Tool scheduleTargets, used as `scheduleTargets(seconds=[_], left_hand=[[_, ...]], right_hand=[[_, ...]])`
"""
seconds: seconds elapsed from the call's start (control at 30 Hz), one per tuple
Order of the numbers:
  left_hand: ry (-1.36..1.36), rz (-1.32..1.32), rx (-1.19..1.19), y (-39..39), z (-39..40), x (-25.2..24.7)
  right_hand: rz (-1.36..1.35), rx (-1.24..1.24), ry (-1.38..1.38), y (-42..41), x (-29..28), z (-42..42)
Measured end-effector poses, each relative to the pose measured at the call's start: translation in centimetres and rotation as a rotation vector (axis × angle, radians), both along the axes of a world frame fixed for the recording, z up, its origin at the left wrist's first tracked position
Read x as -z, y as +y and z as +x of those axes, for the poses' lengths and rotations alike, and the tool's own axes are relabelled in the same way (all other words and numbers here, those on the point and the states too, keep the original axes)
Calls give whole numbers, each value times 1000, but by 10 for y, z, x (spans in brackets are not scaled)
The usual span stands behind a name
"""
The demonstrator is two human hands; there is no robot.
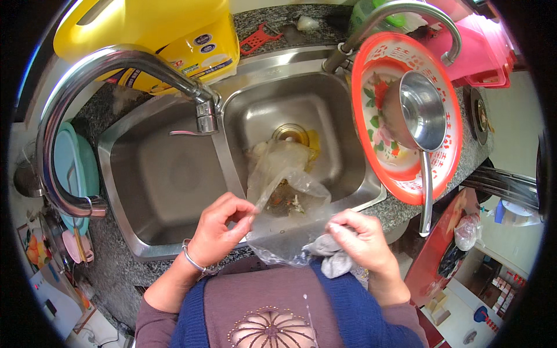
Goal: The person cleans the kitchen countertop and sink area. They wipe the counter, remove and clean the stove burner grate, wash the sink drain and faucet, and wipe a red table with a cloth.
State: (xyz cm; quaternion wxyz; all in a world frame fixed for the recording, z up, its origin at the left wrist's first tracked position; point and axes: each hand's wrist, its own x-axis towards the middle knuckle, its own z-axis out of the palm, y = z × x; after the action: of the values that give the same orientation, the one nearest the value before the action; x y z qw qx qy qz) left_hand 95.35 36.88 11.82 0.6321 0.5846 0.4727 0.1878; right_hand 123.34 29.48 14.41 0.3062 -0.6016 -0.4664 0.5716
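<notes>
A clear plastic bag (287,237) is stretched between my two hands over the front edge of the right sink bowl (322,117). My left hand (224,226) pinches one side of its rim between thumb and finger. On the other side, my right hand (359,239) grips the rim, with a crumpled grey cloth (333,256) hanging beneath its fingers. The bag's mouth faces me, and food scraps (289,198) show inside. Its far end lies in the bowl near the drain (291,132), where a yellowish patch spreads on the steel.
Left of the bag is the other sink bowl (169,182), with a chrome faucet (117,56) arching over it. A red-rimmed enamel basin (365,130) holding a metal ladle (424,113) stands at the right. Behind are a yellow jug (148,26), a red peeler (260,39) and a second faucet (404,6).
</notes>
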Motion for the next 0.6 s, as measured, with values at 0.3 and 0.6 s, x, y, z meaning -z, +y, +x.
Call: scheduleTargets(seconds=[0.3,0.6], left_hand=[[-21,379,391,-3,-11,23],[214,685,158,-6,33,50]], right_hand=[[168,-87,37,8,18,-27],[271,-154,166,19,47,-70]])
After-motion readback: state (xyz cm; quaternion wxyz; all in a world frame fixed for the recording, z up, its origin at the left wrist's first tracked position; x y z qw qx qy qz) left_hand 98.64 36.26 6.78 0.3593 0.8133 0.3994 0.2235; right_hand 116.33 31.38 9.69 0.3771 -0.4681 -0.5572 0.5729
